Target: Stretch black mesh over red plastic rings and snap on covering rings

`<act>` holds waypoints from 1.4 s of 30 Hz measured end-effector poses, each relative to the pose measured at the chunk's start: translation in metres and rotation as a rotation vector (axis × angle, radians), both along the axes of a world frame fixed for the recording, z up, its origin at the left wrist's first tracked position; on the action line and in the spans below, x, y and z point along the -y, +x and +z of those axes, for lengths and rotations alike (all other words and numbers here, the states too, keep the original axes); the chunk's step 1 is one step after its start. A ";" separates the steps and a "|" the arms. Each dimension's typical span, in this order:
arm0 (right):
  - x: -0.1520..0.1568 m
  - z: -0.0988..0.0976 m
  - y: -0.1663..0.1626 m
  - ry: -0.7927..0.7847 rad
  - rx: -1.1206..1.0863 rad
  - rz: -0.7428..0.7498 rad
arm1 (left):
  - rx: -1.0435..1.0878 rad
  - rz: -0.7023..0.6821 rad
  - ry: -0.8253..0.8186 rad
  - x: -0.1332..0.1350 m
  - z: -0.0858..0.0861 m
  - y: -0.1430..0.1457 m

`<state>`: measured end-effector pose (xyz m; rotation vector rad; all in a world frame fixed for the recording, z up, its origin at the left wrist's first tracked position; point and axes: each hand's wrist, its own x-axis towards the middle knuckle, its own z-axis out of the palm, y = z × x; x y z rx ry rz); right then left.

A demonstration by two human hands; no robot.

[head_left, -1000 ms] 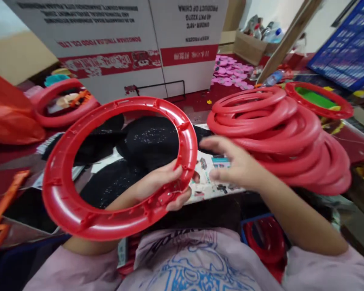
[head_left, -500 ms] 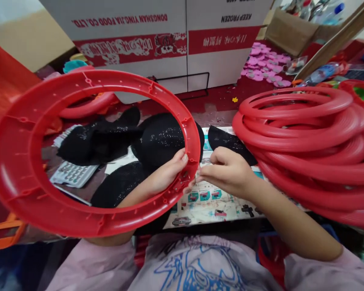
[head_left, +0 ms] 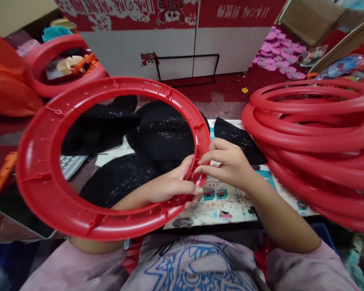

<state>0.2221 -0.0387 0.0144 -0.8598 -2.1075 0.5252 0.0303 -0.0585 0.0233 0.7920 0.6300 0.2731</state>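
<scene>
A red plastic ring (head_left: 38, 161) is held up and tilted, its hollow ribbed side with small posts facing me. My left hand (head_left: 176, 184) reaches through its opening and grips the right-hand part of the rim, thumb on the inner edge. At that same stretch of rim, my right hand (head_left: 226, 161) has its thumb and fingertips pinched together in the hollow channel. Whatever lies between those fingertips is too small to make out. Behind the ring lie black cloth pieces with shiny specks (head_left: 164, 129), and another black piece (head_left: 238, 135) lies just beyond my right hand.
Several red rings (head_left: 315, 141) are stacked on the right. Another red ring (head_left: 36, 60) stands at the back left by an orange bag (head_left: 9, 81). A white-and-red carton (head_left: 121, 52) closes off the back, with a black wire frame (head_left: 188, 56) before it. Pink pieces (head_left: 273, 52) lie back right.
The view has tipped downward. The ring has shifted right relative to my body, and my right hand's fingertips have come from beside the rim into its channel. My left hand keeps its hold.
</scene>
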 end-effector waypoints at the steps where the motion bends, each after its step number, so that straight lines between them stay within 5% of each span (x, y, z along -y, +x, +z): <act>1: 0.001 -0.001 0.001 0.010 -0.001 0.001 | -0.032 -0.012 0.020 0.000 0.001 0.001; 8: 0.011 -0.006 0.006 0.214 0.068 -0.014 | -0.249 -0.071 0.164 0.000 0.002 0.008; 23: 0.014 -0.005 0.006 -0.120 0.096 -0.138 | -0.033 0.156 0.214 0.003 -0.014 0.015; 32: 0.008 -0.001 0.014 0.214 0.103 0.027 | -0.026 0.016 0.137 0.007 -0.016 0.008; 42: 0.005 -0.003 0.015 0.205 0.126 -0.057 | -0.066 0.063 0.294 0.007 -0.014 0.009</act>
